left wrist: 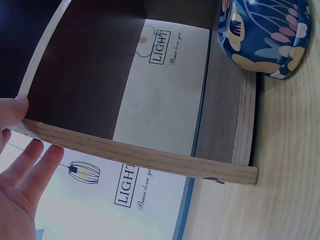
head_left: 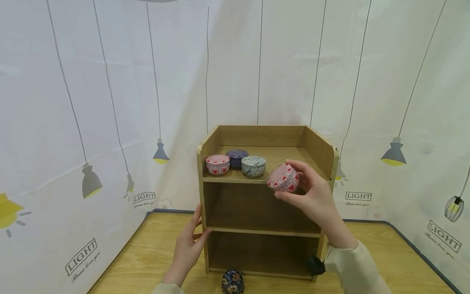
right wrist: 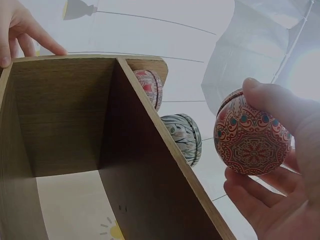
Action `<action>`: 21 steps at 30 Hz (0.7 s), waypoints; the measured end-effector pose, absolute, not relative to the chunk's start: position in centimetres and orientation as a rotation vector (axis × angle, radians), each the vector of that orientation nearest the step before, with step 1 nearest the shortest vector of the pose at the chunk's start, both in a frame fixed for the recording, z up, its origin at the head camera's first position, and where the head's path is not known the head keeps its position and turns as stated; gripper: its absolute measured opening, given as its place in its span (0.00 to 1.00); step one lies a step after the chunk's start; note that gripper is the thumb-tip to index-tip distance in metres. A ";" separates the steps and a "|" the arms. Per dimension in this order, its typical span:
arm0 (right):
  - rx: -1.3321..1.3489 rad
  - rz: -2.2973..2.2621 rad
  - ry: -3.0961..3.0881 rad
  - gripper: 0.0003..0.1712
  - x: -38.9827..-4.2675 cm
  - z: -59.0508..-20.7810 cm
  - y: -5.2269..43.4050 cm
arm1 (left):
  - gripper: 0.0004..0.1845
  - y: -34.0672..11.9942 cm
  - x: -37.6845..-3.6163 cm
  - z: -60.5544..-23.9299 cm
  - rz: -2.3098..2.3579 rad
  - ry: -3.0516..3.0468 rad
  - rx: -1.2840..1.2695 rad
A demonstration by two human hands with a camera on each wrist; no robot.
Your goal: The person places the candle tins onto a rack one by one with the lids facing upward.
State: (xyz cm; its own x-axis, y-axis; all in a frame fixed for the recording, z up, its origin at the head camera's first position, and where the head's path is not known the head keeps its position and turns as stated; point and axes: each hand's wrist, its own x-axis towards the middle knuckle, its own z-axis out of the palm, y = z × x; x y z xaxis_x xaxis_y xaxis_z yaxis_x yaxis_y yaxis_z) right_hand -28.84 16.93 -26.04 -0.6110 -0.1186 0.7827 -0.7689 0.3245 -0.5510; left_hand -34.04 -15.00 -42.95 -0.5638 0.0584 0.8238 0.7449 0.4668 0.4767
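A small wooden shelf unit (head_left: 201, 192) stands on a wooden table (head_left: 147, 253). My right hand (head_left: 312, 196) grips a round red-patterned tin (head_left: 283, 178) (right wrist: 250, 134), tilted, at the front edge of the top shelf, right side. On that shelf sit a pink tin (head_left: 217, 164) (right wrist: 152, 86), a purple tin (head_left: 236, 158) and a grey-green tin (head_left: 253, 165) (right wrist: 185, 135). My left hand (head_left: 188, 245) (left wrist: 20, 170) rests on the unit's left side panel (left wrist: 125, 152), fingers straight and thumb on the front edge.
A dark blue floral tin (head_left: 232, 281) (left wrist: 262, 35) lies on the table in front of the unit's base. The two lower shelves (head_left: 257, 212) hold nothing visible. White curtain walls (head_left: 73, 122) printed with lamps enclose the table on three sides.
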 end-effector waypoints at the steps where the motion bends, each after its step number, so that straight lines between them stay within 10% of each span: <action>1: 0.767 1.291 -1.963 0.42 -28.9 -26.0 17.0 | 0.44 -15.0 -34.0 -42.9 -1.131 -1.947 -0.669; 21: 0.603 1.129 -2.067 0.42 -29.0 -24.6 17.6 | 0.44 -15.0 -34.0 -43.1 -1.128 -1.959 -0.654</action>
